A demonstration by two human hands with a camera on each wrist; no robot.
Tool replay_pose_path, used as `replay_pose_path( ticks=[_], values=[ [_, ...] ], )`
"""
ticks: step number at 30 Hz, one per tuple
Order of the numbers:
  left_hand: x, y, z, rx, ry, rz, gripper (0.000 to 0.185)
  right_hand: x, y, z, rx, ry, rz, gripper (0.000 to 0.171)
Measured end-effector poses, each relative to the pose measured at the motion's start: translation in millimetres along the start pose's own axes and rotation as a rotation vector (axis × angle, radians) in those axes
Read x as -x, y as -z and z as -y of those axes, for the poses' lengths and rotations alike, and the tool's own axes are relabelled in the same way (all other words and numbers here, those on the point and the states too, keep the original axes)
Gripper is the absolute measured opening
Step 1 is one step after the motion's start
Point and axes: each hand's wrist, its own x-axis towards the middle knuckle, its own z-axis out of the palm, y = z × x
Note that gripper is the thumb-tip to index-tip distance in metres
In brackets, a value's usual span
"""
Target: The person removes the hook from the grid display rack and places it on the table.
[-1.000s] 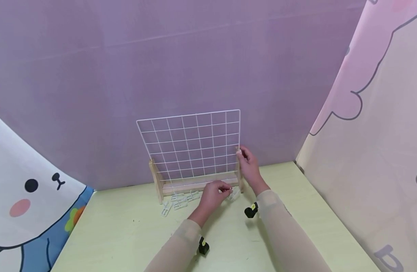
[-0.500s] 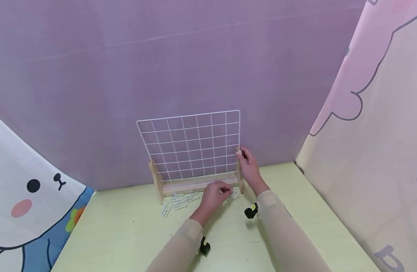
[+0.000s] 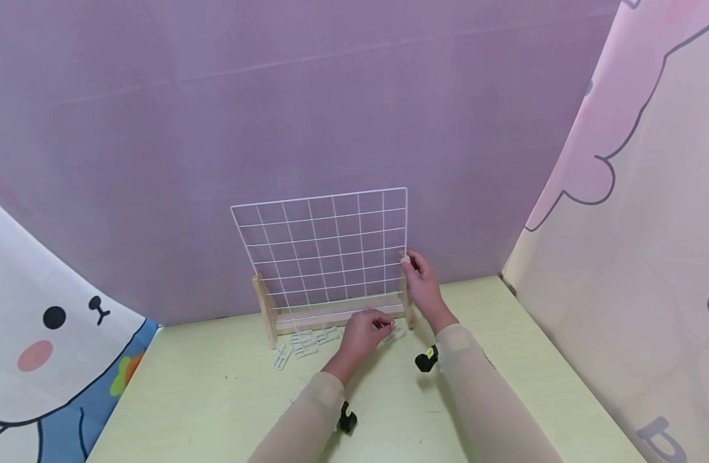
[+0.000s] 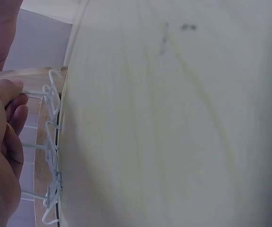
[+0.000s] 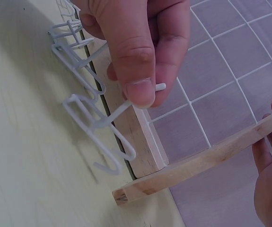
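My left hand (image 3: 362, 335) pinches the stem of a white wire hook (image 5: 100, 124) between thumb and fingers, low in front of the rack's right end. The hook's bent double wire hangs beneath the fingertips, close above the table. Behind it stands a white wire grid (image 3: 337, 244) set upright in a wooden stand (image 3: 319, 318). At the grid's right edge, by the top of the wooden post (image 5: 192, 165), my right hand (image 3: 426, 289) holds on, thumb in front and fingers partly hidden behind. More white hooks (image 3: 308, 339) lie along the stand's foot, left of my left hand.
The pale yellow table (image 3: 238, 399) stretches in front of the stand. A purple cloth backdrop (image 3: 331, 96) rises close behind the grid. Printed cloth sheets (image 3: 632, 289) flank the table on both sides.
The hook under my left fingers appears to have dipped slightly lower. Both hands and the grid stay where they were.
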Motion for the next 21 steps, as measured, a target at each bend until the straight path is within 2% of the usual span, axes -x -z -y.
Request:
replay_pose_path(
  ticks=[10,21],
  values=[
    [0.2,0.4,0.0,0.006,0.02,0.012,0.005,-0.1,-1.3,0.7,-0.003,-0.008,0.002,0.037],
    [0.6,1.1,6.0,-0.014,0.049,-0.01,0.006,-1.4,-4.8,0.3,0.008,-0.028,0.016,0.039]
  ],
)
